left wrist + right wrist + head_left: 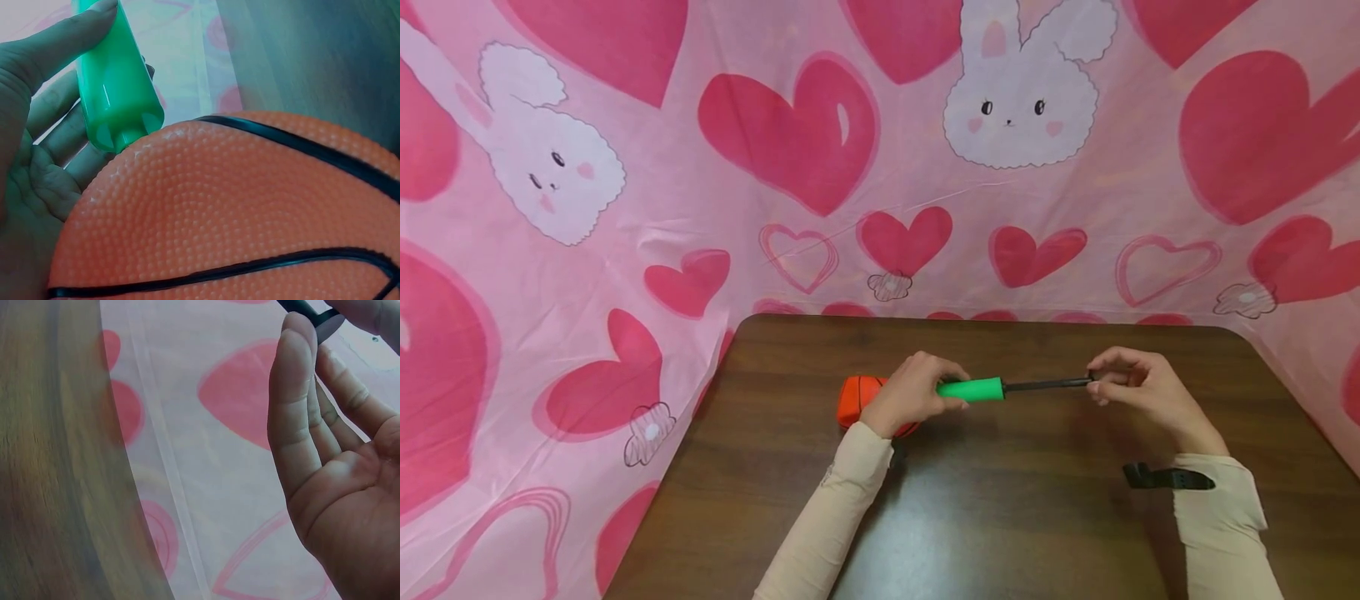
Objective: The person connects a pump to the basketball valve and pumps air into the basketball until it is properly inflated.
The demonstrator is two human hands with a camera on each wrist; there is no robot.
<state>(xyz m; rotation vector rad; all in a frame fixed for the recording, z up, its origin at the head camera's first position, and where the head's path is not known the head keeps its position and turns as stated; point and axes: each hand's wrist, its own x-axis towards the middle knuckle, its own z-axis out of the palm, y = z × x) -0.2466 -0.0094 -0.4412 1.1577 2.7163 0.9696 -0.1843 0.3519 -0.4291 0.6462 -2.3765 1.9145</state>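
My left hand [917,390] grips the green barrel of a small hand pump [976,389], thumb on top and fingers behind it. The barrel's narrow end meets an orange basketball [237,206] with black seams and a pebbled surface. In the head view the ball is partly hidden behind my left hand and wrist. A long black rod [1045,385] extends from the barrel's other end. My right hand [1141,390] pinches the black handle [328,325] at the rod's tip between thumb and fingers. Pump and rod lie nearly level, pointing right.
A dark brown wooden table [985,500] with rounded back corners lies beneath both hands. Pink cloth [820,250] with hearts and rabbits hangs behind and along the sides. A black strap [1168,477] is at the right wrist.
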